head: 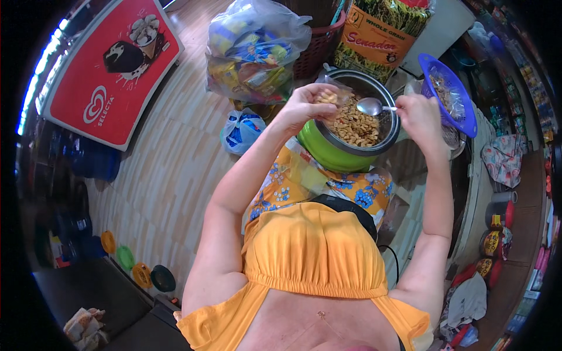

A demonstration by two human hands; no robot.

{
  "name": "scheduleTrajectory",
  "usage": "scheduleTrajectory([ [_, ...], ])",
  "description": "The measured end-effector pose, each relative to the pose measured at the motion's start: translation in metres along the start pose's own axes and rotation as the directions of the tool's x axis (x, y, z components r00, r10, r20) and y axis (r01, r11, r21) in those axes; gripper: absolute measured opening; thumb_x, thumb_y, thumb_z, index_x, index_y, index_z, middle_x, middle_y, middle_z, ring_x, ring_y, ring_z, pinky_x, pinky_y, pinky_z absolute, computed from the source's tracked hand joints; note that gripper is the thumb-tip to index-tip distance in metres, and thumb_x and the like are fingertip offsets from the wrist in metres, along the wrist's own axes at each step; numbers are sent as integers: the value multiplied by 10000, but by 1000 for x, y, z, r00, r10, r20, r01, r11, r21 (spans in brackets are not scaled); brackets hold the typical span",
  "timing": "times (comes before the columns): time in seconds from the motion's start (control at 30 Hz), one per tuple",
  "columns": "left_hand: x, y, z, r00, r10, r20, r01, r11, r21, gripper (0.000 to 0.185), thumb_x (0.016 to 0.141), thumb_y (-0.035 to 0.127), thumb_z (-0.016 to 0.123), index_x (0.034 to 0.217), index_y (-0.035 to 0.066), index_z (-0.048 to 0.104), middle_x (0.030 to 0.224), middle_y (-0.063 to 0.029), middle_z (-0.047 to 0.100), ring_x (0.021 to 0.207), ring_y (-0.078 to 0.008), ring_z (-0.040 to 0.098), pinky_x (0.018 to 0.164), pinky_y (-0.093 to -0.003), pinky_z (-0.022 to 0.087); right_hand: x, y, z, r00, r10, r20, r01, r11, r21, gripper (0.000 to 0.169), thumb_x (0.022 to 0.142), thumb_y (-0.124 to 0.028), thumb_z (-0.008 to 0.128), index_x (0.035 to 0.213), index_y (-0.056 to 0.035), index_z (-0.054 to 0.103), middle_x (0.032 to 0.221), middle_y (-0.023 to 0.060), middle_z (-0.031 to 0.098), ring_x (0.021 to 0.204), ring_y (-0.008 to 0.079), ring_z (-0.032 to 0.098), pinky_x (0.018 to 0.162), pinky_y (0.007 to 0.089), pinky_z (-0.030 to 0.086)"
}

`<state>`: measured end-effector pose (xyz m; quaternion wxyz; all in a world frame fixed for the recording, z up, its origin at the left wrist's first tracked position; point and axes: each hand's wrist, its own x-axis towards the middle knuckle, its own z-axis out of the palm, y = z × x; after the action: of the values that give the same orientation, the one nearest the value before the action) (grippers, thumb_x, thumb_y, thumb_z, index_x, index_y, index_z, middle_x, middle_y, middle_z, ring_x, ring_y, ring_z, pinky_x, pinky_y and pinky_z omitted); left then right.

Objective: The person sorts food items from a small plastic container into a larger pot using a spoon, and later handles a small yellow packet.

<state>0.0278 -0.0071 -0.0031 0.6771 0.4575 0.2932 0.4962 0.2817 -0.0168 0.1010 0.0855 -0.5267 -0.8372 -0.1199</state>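
Observation:
My left hand (307, 105) grips a small clear plastic bag (328, 97) with some peanuts inside, over the left rim of a round green pot (338, 159). Between the thumb and fingers of my right hand (419, 116) is the handle of a metal spoon (369, 106). The spoon's bowl is above the pot, a little right of the bag, and looks empty. Loose peanuts (356, 126) cover the bottom of the pot. The pot rests at my lap, against the flowered cloth (281, 182) over my knees.
A purple plastic colander (456, 98) with filled clear bags stands right of the pot. Beyond it are a Senador rice sack (380, 37) and a brown basket (309, 50). Large (259, 48) and small plastic bags (242, 131) sit at left. A red Selecta freezer (116, 66) is farther left.

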Motion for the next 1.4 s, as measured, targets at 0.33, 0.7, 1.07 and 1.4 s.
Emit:
scheduleTrajectory([
  [0.33,-8,3,-22,988,-153,-33,156,981,115,343,708,62,753,1012,15,600,785,-37,631,613,-91,600,540,-222,496,23,10,75,981,-15,195,-8,993,120,41,683,-80,646,698,-112,669,706,88,647,730,265,624,707,419,354],
  [0.7,-13,1,-23,989,-146,13,143,979,146,419,687,21,749,1073,7,585,882,-70,658,717,-118,628,574,-240,527,31,14,96,967,-27,253,-28,977,212,21,702,-134,666,718,-126,675,710,66,654,752,255,628,740,419,366],
  [1.07,-15,1,-23,987,-162,15,158,975,154,448,675,14,746,1090,2,577,894,-73,660,730,-115,630,579,-231,522,38,16,95,929,10,370,-84,980,182,50,725,-171,677,753,-130,675,761,85,666,778,262,633,765,435,382],
  [1.4,-20,4,-29,987,-155,39,143,967,211,503,637,10,778,1097,0,573,869,-58,657,734,-102,625,604,-213,507,35,49,120,912,21,409,-255,810,528,121,697,-156,693,765,-59,672,707,89,647,694,208,620,626,342,457],
])
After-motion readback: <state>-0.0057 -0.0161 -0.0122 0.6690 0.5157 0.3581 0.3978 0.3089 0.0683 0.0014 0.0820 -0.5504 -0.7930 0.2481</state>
